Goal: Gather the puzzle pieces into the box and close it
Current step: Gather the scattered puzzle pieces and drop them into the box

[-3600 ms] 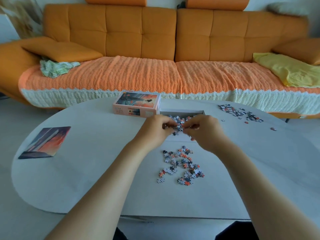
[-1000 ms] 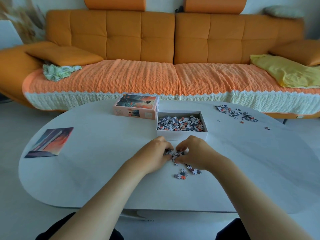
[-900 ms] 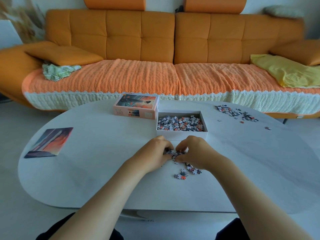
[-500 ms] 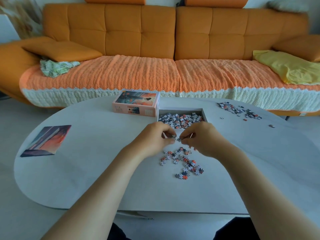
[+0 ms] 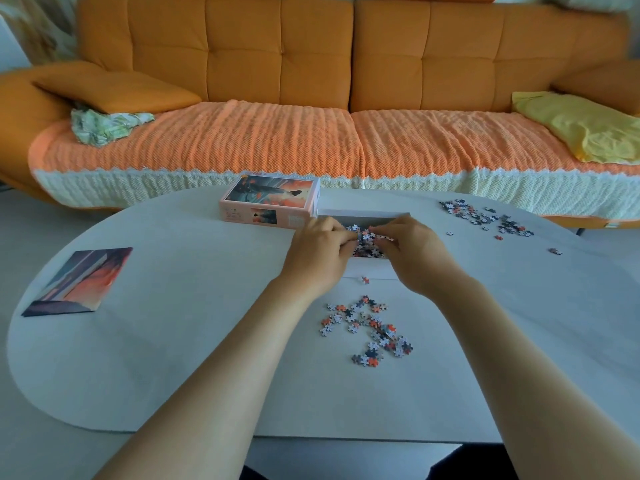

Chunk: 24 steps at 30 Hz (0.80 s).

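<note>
Hands [image 5: 320,254] [image 5: 414,254] over box [image 5: 363,214] (pieces [image 5: 364,237] in grip)

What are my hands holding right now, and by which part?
The left hand and right hand together pinch a loose clump of puzzle pieces at its two sides, above the open box.

Home living room, likely: orange sofa [image 5: 311,64], table [image 5: 173,341].

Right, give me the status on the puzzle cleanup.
Done: some pieces lie in the box. In hand: the left hand and right hand pinch a batch over it. Left: the near pile, the far pile, a few strays on the table, and the lid, off beside the box.
</note>
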Each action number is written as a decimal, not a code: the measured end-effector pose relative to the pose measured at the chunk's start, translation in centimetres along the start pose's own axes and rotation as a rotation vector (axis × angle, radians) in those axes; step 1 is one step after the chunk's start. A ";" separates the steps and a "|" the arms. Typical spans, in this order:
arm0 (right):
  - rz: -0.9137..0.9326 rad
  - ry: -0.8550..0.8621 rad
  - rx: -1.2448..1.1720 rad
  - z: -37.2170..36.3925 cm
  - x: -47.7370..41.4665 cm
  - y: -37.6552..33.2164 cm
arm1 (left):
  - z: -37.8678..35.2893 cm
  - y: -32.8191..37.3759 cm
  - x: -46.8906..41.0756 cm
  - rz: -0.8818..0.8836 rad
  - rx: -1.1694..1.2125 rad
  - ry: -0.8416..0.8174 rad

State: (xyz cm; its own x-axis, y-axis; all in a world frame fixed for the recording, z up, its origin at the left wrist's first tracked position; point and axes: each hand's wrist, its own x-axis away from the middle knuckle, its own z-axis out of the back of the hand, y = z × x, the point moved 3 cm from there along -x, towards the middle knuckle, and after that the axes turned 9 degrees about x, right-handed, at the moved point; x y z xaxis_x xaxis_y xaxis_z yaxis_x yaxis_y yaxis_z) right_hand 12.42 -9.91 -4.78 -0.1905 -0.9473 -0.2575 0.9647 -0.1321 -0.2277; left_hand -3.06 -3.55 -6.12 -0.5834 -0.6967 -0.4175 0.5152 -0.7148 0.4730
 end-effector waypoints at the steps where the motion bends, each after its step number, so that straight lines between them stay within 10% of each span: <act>1: -0.005 0.037 -0.022 0.2 0.1 0.0 | 0.1 0.1 0.1 -0.012 0.003 0.001; 7: 0.173 -0.069 -0.013 -0.1 1.2 -0.6 | -0.2 0.4 1.0 -0.058 -0.074 -0.206; 14: 0.247 0.152 -0.083 1.8 2.7 -1.5 | 2.0 0.7 2.7 -0.133 0.020 -0.044; 24: 0.225 -0.344 0.065 -0.7 5.4 -2.4 | 0.9 2.3 8.0 0.039 -0.040 -0.501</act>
State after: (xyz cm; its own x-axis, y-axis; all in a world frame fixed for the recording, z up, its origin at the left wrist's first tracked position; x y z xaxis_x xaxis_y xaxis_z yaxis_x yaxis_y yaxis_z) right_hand 8.91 -14.50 -6.27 0.0873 -0.9955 0.0372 0.9869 0.0813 -0.1394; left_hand -7.15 -10.69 -7.67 -0.7880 -0.6151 0.0280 0.5605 -0.6977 0.4462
